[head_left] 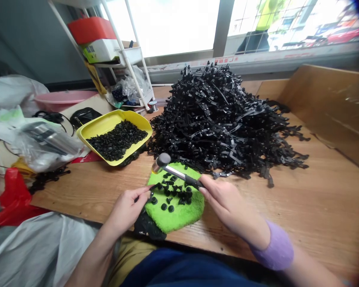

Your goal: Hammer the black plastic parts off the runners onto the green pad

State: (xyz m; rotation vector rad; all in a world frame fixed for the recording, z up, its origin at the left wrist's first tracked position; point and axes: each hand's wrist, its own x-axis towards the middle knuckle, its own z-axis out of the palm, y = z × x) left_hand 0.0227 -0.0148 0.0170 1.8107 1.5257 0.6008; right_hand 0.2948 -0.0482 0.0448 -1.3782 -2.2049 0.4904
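My right hand (pixel 221 199) is closed around the dark grip of a mallet (pixel 176 173), whose head has a black rubber face and hangs over the far left part of a green cloth (pixel 182 219). At the cloth's left edge, my left hand (pixel 131 205) pinches a small black part (pixel 155 186); its exact kind is partly hidden by my fingers. Several loose black plastic plugs (pixel 171 208) with round heads lie scattered on the cloth between my hands. A purple band is around my right wrist.
A tall heap of black linked plastic parts (pixel 218 119) stands behind the cloth. Left of it sits a yellow tray (pixel 83 131) of small black plugs. A white shelf rack (pixel 131 71), a plastic-wrapped metal flask (pixel 53 137) and a cardboard panel (pixel 328 111) are around the table.
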